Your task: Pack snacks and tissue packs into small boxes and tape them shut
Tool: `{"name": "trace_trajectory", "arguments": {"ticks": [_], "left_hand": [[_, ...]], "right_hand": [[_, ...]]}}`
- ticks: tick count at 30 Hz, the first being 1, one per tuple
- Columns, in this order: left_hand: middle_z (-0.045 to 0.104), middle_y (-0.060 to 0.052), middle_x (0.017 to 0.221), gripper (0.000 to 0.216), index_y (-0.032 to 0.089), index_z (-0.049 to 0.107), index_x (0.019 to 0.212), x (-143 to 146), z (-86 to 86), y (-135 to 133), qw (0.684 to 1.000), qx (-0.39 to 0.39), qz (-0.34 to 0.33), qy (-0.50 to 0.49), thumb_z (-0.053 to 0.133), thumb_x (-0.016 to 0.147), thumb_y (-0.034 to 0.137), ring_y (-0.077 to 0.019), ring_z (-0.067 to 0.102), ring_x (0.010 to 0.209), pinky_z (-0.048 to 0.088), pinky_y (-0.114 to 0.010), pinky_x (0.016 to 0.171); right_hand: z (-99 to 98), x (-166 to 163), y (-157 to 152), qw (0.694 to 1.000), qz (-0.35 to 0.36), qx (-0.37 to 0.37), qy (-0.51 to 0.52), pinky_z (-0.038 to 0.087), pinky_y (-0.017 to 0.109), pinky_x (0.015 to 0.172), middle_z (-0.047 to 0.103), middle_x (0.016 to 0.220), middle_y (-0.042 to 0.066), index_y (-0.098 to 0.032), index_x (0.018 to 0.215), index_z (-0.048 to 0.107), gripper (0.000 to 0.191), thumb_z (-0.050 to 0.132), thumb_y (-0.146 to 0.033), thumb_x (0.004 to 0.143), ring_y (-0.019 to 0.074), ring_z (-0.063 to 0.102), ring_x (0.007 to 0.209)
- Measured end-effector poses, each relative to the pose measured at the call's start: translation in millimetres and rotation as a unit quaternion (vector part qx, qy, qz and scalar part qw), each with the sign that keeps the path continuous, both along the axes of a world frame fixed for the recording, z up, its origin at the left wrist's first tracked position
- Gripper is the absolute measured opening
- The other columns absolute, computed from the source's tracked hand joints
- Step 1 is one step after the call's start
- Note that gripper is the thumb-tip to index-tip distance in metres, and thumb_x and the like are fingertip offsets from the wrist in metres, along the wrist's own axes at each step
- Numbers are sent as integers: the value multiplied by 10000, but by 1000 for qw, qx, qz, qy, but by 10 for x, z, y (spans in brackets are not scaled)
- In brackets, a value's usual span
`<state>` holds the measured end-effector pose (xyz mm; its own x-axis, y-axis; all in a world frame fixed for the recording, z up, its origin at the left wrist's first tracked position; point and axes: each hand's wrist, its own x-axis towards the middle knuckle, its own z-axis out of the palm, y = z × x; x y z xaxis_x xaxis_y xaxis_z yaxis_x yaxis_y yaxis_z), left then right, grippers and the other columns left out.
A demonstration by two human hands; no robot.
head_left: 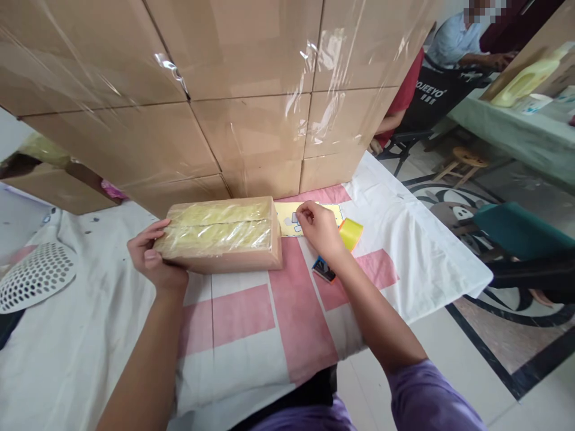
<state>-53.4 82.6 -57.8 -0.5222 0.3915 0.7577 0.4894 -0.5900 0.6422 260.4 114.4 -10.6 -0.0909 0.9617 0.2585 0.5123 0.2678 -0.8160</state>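
Observation:
A small cardboard box [220,236], sealed along its top with yellowish tape, lies on a white-and-pink cloth [251,323]. My left hand [153,257] grips the box's left end, fingers curled over the edge. My right hand [317,227] rests just right of the box, fingertips pinched on a yellow sheet of stickers [290,218] lying flat on the cloth. A roll of yellow tape [351,233] sits beside my right wrist. A small dark and blue object [324,269] lies under my forearm.
A tall stack of taped cardboard cartons [224,90] stands right behind the box. A white perforated scoop [33,275] lies at the left. At the right are a floor with dark patterns, a stool [467,158], a table with a yellow jug [525,81], and seated people [458,42].

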Motion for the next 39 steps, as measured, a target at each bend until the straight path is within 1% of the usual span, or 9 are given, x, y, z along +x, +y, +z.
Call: {"name": "trace_trajectory", "arguments": {"ticks": [3, 5, 7, 14, 20, 24, 30, 36, 39], "left_hand": [[717, -124, 974, 355, 208, 516, 856, -4, -5, -2, 1000, 9, -8, 1, 439, 896, 553, -288, 687, 1000, 471, -548, 993], [718, -128, 973, 355, 200, 529, 861, -14, -3, 0, 1000, 18, -12, -3, 454, 900, 545, -284, 687, 995, 470, -543, 996], [714, -133, 971, 325, 194, 527, 856, -24, 0, 4, 999, 23, -20, -11, 465, 905, 508, -281, 685, 994, 464, -541, 1003], [695, -124, 989, 340, 213, 492, 855, -15, 14, -16, 1000, -6, -16, 1, 426, 899, 544, -283, 675, 1018, 473, -546, 989], [703, -146, 1034, 380, 202, 541, 891, 10, -9, -65, 999, -23, -33, 19, 455, 903, 572, -299, 675, 1058, 477, -550, 983], [720, -150, 1025, 379, 188, 586, 901, 8, -27, -60, 999, -8, -43, 15, 485, 924, 553, -299, 685, 1050, 481, -548, 987], [740, -125, 987, 377, 221, 643, 880, 13, -29, -55, 999, 5, -46, -6, 545, 876, 585, -348, 705, 1008, 487, -599, 963], [744, -99, 1063, 212, 303, 660, 925, 33, -20, -78, 997, -25, -66, -19, 539, 834, 452, -389, 671, 1120, 437, -666, 1026], [752, -98, 1033, 210, 262, 652, 897, 16, -18, -61, 998, -7, -67, -11, 561, 817, 433, -376, 692, 1077, 464, -652, 1007]], "right_hand": [[70, 118, 141, 970, -40, -66, -232, 475, 327, 799, 729, 951, 108, -169, 1108, 697, 275, 509, -121, 913, 244, 672, 922], [69, 148, 184, 943, -46, -97, -315, 479, 344, 812, 728, 1042, 150, -154, 1193, 680, 349, 484, -89, 912, 277, 675, 991], [47, 152, 196, 931, -50, -102, -347, 481, 349, 805, 720, 1084, 165, -155, 1204, 674, 355, 464, -92, 924, 288, 674, 1005], [-5, 108, 204, 916, -62, -95, -385, 457, 326, 735, 707, 1038, 152, -185, 1144, 629, 285, 408, -138, 972, 270, 664, 907], [-4, 100, 181, 902, -47, -100, -416, 427, 320, 693, 706, 995, 163, -164, 1188, 563, 288, 352, -148, 992, 277, 665, 860], [-7, 90, 180, 888, -16, -110, -446, 435, 320, 684, 714, 1035, 164, -159, 1208, 546, 305, 365, -115, 967, 286, 681, 911], [58, -11, 218, 864, 3, -151, -480, 499, 344, 775, 709, 1141, 175, -172, 1260, 549, 370, 409, -57, 936, 296, 700, 1041], [67, -3, 237, 877, -27, -141, -459, 510, 329, 792, 710, 1147, 170, -157, 1243, 576, 397, 462, -7, 893, 276, 712, 1034], [79, 41, 175, 891, -26, -123, -436, 498, 323, 821, 703, 1192, 156, -165, 1241, 594, 443, 456, 27, 867, 262, 696, 1071]]}}
